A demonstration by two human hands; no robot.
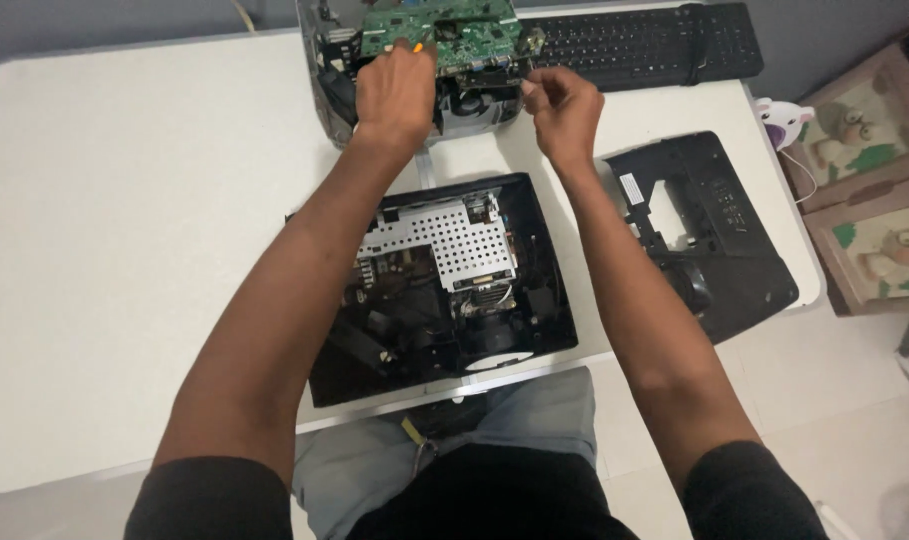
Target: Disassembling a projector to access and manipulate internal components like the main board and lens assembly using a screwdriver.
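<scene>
An opened device with a green circuit board (444,35) in a grey casing (324,95) sits at the far middle of the white table (124,250). My left hand (396,92) is closed around an orange-handled tool whose tip rests on the board. My right hand (564,108) hovers beside the casing's right corner, fingers pinched together on something too small to make out. Closer to me lies a second opened black device (444,285) with a perforated metal shield.
A black keyboard (644,42) lies at the table's far edge. A removed black cover (714,230) rests at the right edge. Beside the table on the right stand boxes with cartoon pictures (874,180) and a small white figure (784,118).
</scene>
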